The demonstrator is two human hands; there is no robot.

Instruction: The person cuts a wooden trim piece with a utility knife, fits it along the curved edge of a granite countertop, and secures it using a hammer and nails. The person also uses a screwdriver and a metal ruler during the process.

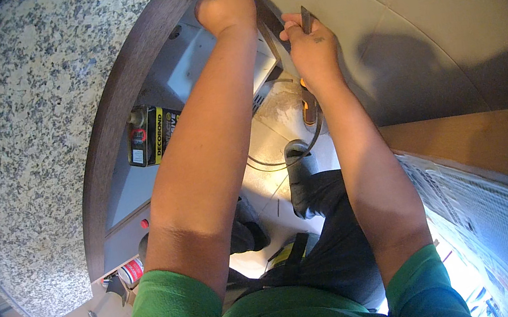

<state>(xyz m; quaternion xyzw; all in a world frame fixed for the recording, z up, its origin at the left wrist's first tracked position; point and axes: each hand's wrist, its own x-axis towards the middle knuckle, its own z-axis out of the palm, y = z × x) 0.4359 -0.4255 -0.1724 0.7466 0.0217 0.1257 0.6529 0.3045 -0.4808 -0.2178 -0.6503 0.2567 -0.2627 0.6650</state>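
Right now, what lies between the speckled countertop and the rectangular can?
The head view shows dark wood-grain edging, then grey cabinet interior, from the speckled countertop to the rectangular can.

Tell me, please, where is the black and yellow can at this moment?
In the head view, the can is left of centre, between the counter's dark brown edge and the person's left forearm, which hides part of it.

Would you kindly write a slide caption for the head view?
Left hand at the dark wooden edge, right hand holding a thin dark tool.
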